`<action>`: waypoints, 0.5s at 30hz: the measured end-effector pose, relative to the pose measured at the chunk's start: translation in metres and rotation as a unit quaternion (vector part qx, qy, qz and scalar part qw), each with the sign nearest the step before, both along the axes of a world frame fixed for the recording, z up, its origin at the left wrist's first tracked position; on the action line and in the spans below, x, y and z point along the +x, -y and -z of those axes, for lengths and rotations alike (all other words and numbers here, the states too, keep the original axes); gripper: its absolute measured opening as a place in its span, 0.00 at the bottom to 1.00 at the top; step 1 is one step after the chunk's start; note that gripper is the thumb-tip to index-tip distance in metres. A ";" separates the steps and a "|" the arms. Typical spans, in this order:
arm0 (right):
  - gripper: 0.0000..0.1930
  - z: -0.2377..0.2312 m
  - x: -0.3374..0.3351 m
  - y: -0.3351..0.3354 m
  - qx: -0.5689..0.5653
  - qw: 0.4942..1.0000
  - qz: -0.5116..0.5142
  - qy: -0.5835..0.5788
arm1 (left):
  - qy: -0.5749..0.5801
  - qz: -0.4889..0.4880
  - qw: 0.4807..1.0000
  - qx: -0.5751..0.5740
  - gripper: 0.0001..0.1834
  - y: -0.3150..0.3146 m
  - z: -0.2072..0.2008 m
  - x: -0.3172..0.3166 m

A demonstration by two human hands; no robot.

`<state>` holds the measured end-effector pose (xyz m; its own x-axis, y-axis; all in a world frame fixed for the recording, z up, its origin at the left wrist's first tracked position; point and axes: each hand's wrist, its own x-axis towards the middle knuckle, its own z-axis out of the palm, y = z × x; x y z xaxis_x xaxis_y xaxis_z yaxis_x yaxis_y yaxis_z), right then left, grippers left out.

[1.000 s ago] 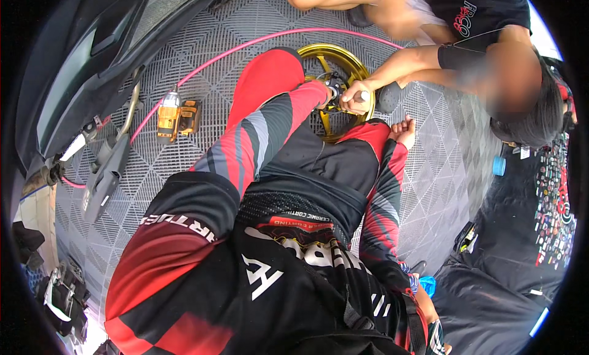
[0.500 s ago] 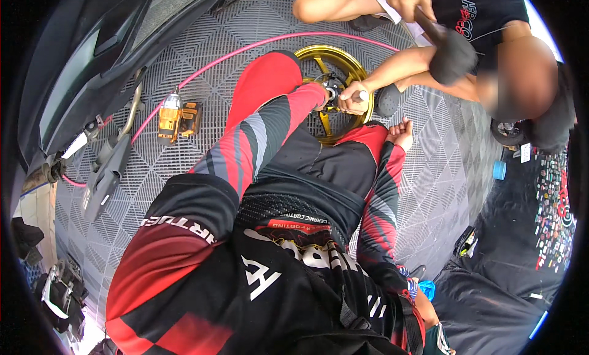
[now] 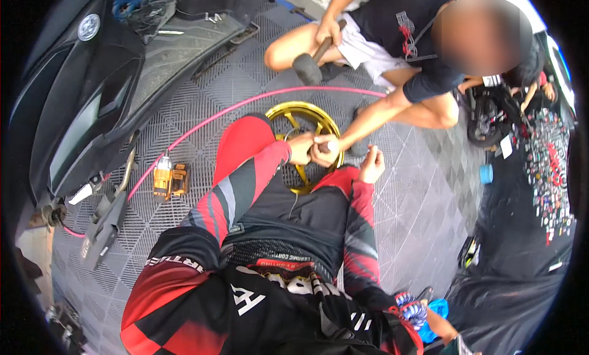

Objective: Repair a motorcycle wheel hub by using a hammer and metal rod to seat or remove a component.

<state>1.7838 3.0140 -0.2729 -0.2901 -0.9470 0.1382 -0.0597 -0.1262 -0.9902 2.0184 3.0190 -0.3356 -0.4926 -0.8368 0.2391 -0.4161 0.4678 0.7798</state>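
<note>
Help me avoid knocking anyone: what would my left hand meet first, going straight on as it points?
Your left hand would probably meet the co-worker's nearer hand, closed round a pale-ended handle; depth there is unclear.

The wheel [image 3: 320,116] looks glossy metal, the mallet head [image 3: 306,70] matt.
</note>
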 end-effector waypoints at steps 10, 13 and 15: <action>0.20 -0.229 0.216 0.125 0.259 0.798 -0.535 -0.098 | 0.035 0.017 0.996 0.086 0.19 0.004 -0.027 -0.014; 0.17 -0.251 0.256 0.111 0.279 0.827 -0.489 0.002 | 0.011 0.013 0.996 0.084 0.18 0.011 -0.001 -0.001; 0.19 -0.253 0.233 0.095 0.274 0.789 -0.548 -0.049 | -0.063 0.036 0.988 0.139 0.16 0.012 -0.005 -0.003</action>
<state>2.0166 2.9189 -0.0202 0.7309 -0.5471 -0.4081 -0.2915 0.2905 -0.9114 2.0151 3.0071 -0.3310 -0.5341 -0.8427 0.0671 -0.2816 0.2522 0.9258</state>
